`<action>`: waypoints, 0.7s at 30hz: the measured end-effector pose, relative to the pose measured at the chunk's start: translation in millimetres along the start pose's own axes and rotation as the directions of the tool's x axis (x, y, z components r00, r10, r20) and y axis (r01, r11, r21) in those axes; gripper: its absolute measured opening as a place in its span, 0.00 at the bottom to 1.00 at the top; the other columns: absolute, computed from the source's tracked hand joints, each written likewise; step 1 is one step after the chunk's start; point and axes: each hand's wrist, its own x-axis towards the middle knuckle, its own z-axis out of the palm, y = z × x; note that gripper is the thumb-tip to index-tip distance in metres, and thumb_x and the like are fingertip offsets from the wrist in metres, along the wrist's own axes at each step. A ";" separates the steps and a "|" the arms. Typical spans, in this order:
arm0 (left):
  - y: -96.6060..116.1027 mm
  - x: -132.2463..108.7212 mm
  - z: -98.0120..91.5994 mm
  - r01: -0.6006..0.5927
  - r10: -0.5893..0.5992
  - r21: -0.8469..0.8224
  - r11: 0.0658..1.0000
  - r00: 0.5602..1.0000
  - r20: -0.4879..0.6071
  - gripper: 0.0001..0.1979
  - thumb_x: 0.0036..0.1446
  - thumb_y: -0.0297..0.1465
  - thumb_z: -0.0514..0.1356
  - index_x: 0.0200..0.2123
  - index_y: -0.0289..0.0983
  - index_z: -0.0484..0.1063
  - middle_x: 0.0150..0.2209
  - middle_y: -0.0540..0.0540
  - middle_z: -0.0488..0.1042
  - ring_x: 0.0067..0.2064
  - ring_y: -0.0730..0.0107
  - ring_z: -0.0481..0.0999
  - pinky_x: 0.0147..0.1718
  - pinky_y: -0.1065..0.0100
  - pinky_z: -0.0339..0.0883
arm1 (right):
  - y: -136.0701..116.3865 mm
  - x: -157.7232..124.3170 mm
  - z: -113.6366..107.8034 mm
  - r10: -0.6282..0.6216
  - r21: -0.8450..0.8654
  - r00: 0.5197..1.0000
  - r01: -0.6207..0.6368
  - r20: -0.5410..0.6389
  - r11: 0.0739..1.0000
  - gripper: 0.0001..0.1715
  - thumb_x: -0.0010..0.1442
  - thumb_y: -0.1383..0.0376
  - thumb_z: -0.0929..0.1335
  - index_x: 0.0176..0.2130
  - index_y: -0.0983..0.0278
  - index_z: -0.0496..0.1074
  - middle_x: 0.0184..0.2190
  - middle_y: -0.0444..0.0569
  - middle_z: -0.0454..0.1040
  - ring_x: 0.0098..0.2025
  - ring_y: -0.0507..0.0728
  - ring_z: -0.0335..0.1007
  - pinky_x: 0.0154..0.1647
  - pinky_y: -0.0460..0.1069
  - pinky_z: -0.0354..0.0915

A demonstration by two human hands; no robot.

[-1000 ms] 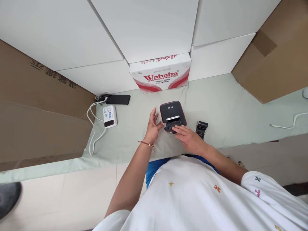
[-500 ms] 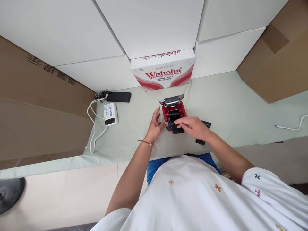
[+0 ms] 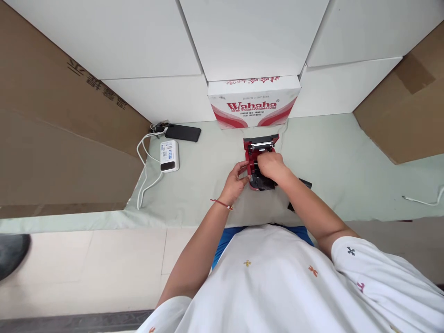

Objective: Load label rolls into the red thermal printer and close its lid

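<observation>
"Your counter (image 3: 329, 148) looks pale green. What stands around it?"

"White panels (image 3: 256, 37) along the far side, with your Wahaha box (image 3: 255, 106) in front of them. One brown carton (image 3: 69, 138) takes up the left, and a second carton (image 3: 412, 115) stands far right."

"And your printer?"

"Mid-counter, right in front of you, on the near side of the box. Its lid (image 3: 262, 140) stands raised at the far edge, the red inside shows, and a black strip (image 3: 266, 184) lies over the near edge."

"What are your hands doing?"

"Your left hand (image 3: 236, 184) is loosely spread against the printer's left side, thumb nearest you. Your right hand (image 3: 271, 165) reaches into it from the right, fingers bent down out of sight; whether they grasp anything, I cannot tell."

"Anything else near you?"

"A black roll (image 3: 305, 183) just right of the printer, partly hidden by your right forearm. Off to the left, your phone (image 3: 183, 132), with the power bank (image 3: 169, 156) nearer you and a white cable (image 3: 140, 196) looping beside it. Another cable (image 3: 421, 202) lies far over on the right."
</observation>
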 end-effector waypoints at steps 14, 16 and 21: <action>-2.9 -2.6 5.6 -0.026 0.026 0.011 1.000 0.999 -0.031 0.26 0.59 0.30 0.69 0.61 0.43 0.76 0.69 0.37 0.79 0.74 0.49 0.76 0.75 0.43 0.68 | 111.5 -120.3 -3.2 0.046 0.526 0.999 -0.041 0.003 0.849 0.22 0.74 0.57 0.68 0.61 0.61 0.81 0.47 0.50 0.90 0.40 0.61 0.84 0.42 0.52 0.77; -2.2 -1.6 6.2 -0.025 0.025 0.017 1.000 0.999 -0.031 0.26 0.59 0.30 0.68 0.61 0.43 0.76 0.69 0.38 0.80 0.73 0.49 0.77 0.74 0.44 0.69 | 122.0 -118.8 15.1 0.061 0.506 0.997 -0.078 0.049 0.859 0.18 0.70 0.61 0.70 0.55 0.62 0.84 0.45 0.49 0.90 0.40 0.60 0.85 0.43 0.52 0.77; 0.8 -2.9 7.5 -0.012 0.014 0.042 0.999 0.999 -0.040 0.27 0.58 0.31 0.69 0.61 0.44 0.76 0.69 0.38 0.79 0.73 0.48 0.77 0.73 0.43 0.70 | 115.4 -100.8 57.7 0.147 0.392 0.989 -0.146 0.027 0.908 0.20 0.71 0.64 0.72 0.59 0.63 0.84 0.55 0.55 0.89 0.51 0.63 0.86 0.54 0.52 0.75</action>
